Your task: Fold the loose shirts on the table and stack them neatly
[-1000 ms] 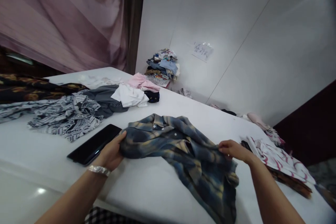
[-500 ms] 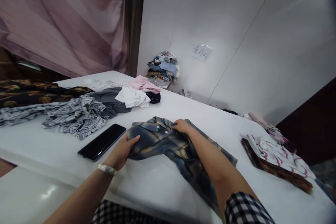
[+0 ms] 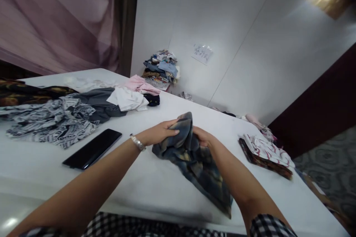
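The white table (image 3: 155, 189) is the largest surface and carries all items listed. At its left lies a loose heap that includes a crumpled black-and-white lettered garment (image 3: 63, 122). The plaid shirt (image 3: 179, 153) is at centre, near the wearer: muted blue with blurred tan bands, rumpled throughout. Its upper part is bunched into an upright, rounded fold between the hands; the lower part runs down toward the near right, creased, ending in a corner beside the right forearm. A folded stack (image 3: 267, 152), white with red markings over dark brown, sits to the right. A black smartphone (image 3: 93, 149) lies left of the shirt, apart from it. Left hand (image 3: 160, 133): nearly closed, thumb pressing the bunched cloth. Right hand (image 3: 203, 137): curled on the fold's other side, gripping fabric, fingertips partly hidden. A silvery bracelet (image 3: 137, 142) circles the left wrist.
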`<state>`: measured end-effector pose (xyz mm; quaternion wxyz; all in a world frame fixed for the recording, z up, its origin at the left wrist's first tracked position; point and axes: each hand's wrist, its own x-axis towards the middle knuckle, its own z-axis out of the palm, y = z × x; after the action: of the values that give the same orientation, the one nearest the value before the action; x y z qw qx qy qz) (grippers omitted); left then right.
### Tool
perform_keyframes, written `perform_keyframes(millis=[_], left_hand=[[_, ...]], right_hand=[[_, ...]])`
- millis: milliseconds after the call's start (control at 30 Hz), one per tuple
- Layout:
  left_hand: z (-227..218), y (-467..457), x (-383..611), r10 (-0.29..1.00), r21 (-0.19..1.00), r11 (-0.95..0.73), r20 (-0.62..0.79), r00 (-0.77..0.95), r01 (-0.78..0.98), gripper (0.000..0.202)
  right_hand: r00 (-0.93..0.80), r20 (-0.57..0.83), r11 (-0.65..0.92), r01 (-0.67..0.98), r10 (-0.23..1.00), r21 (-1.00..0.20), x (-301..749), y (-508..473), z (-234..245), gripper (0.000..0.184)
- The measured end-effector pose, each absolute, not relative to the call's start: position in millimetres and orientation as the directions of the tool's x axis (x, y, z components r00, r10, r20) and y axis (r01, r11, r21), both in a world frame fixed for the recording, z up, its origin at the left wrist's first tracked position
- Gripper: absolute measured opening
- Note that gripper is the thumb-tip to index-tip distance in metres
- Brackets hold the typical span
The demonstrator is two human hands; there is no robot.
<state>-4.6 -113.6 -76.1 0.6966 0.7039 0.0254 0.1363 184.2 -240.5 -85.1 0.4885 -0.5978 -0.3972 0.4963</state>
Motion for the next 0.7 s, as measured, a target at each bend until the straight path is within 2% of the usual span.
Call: perform_keyframes(millis=[33,100,200,267,367,433,500,600,700], left_hand=[[-70,-115,2,0.213,0.987,-0.058,0.158,0.964,-0.149,0.048],[-63,-117,10,0.284,0.982,-0.119,0.174,0.943,-0.146,0.041],[-59,-118,13,0.479,0.957,-0.255,0.249,0.842,-0.138,0.033],[-57,-121,14,0.557,0.922,-0.359,0.336,0.76,-0.144,0.034],[-48,-125,15,0.534,0.844,-0.501,0.476,0.699,-0.192,0.04],[-40,-127,14,0.496,0.813,-0.539,0.517,0.698,-0.219,0.044],[-33,-128,10,0.536,0.801,-0.565,0.538,0.65,-0.197,0.048],[-32,-129,-1,0.645,0.751,-0.65,0.627,0.437,-0.117,0.052],[-46,-139,-11,0.652,0.694,-0.715,0.706,0.276,-0.087,0.05]], right_hand=[[0.178,-0.244,-0.24,-0.046,0.953,-0.97,181,-239,-91,0.04],[0.158,-0.28,-0.269,-0.085,0.947,-0.959,179,-240,-94,0.037],[0.131,-0.223,-0.213,-0.084,0.966,-0.973,174,-244,-74,0.033],[0.102,-0.175,-0.164,-0.107,0.979,-0.981,167,-244,-55,0.035],[0.113,-0.136,-0.123,-0.112,0.984,-0.986,158,-236,-34,0.039],[0.158,-0.118,-0.108,-0.069,0.98,-0.992,157,-229,-28,0.038],[0.197,-0.078,-0.075,-0.026,0.977,-0.997,161,-222,-24,0.035],[0.302,0.03,0.024,0.026,0.953,-0.999,176,-211,-9,0.032],[0.433,0.218,0.185,0.118,0.875,-0.976,194,-198,22,0.029]])
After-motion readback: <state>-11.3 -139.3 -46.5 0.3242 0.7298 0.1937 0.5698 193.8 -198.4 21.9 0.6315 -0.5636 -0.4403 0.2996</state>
